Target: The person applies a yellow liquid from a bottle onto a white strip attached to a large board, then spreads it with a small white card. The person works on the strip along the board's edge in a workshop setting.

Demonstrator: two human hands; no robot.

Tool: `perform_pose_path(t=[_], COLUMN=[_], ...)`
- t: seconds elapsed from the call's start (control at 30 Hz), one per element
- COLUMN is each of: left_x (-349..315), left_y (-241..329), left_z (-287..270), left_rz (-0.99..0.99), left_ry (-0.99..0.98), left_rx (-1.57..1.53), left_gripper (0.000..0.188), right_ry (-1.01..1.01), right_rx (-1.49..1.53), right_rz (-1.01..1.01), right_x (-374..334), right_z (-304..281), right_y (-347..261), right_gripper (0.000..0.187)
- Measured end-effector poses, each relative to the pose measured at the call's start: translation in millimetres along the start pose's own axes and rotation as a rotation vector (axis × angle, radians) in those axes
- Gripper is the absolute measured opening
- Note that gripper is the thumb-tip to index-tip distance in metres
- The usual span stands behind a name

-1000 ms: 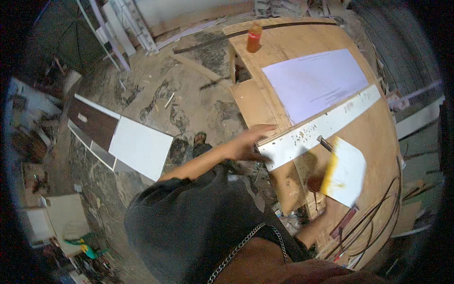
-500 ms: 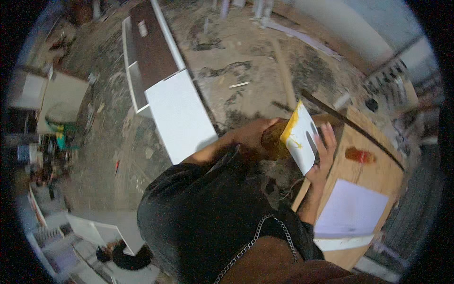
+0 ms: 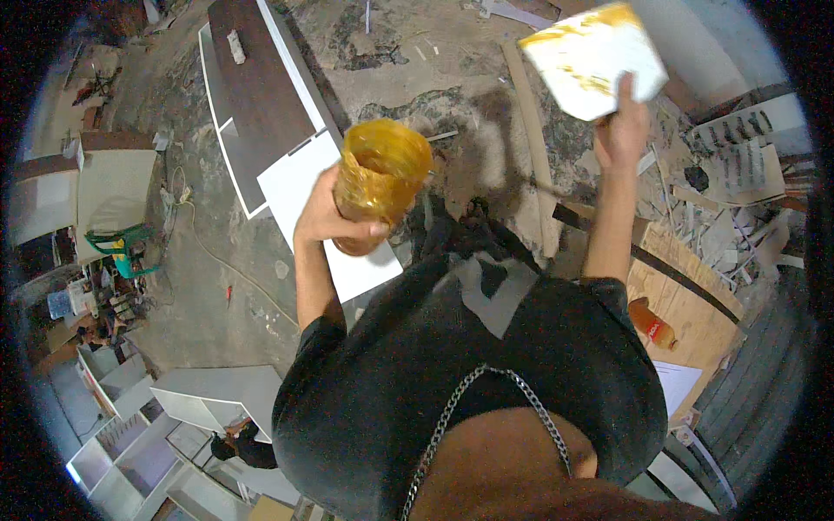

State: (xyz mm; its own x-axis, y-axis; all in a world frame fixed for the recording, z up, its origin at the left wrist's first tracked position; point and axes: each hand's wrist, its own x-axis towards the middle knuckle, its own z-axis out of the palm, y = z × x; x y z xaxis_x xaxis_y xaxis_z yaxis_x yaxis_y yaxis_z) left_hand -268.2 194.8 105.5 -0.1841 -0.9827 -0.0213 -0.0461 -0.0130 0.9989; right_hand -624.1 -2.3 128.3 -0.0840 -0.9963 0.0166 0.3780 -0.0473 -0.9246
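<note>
My left hand [image 3: 321, 213] is wrapped round a cup-shaped plastic container [image 3: 382, 187], lifted in front of my chest. Sticky-looking amber-yellow stuff coats its rim and walls, and its mouth faces up. Out to the far right, my right hand [image 3: 624, 139] grips a white flat piece of sheet [image 3: 569, 65] by its near edge, the thumb lying on its face. Yellow smears run along the sheet's far edge and over its middle. Container and sheet are well apart.
Beyond my left hand lies a long dark-brown panel [image 3: 274, 78] with a white board [image 3: 304, 195]. On the right, a plywood table [image 3: 682, 278] carries an orange-brown bottle [image 3: 653, 323] and a pale sheet [image 3: 678, 382]. Another person [image 3: 248, 447] is among white cabinets at lower left.
My hands have moved apart from close together. The container has come up and left; the smeared sheet has swung away to the far right, its face now showing.
</note>
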Motion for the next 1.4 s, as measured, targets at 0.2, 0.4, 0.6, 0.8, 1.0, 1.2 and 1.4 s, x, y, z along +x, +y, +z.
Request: perform_pose_path(t=[0.2,0.4,0.6,0.8,1.0,1.2,1.4], left_x=[87,176,264,300,311,308,300], left_y=[77,111,100,117,129,120,106], left_z=[-60,-183,-345,-429,-417,-419,-399], left_rz=[0.026,0.140,0.204,0.160,0.143,0.070,-0.078], left_ry=[0.254,0.247,0.197,0.163,0.259,0.397,0.580], left_rx=[0.911,1.304,1.435,1.528,1.596,1.679,1.607], left_gripper=[0.081,0.072,0.075,0.076,0.077,0.078,0.082], right_ry=[-0.334,-0.367,-0.511,-0.538,-0.649,-0.848,-0.992], right_rx=[0.206,0.138,0.098,0.177,0.194,0.116,0.209], right_rz=[0.412,0.577,0.625,0.677,0.710,0.779,0.906], right_x=[46,95,184,241,261,303,328], right_z=[64,160,298,386,387,413,418], right_y=[95,175,235,232,215,224,228], right_gripper=[0.037,0.043,0.040,0.034,0.037,0.039,0.040])
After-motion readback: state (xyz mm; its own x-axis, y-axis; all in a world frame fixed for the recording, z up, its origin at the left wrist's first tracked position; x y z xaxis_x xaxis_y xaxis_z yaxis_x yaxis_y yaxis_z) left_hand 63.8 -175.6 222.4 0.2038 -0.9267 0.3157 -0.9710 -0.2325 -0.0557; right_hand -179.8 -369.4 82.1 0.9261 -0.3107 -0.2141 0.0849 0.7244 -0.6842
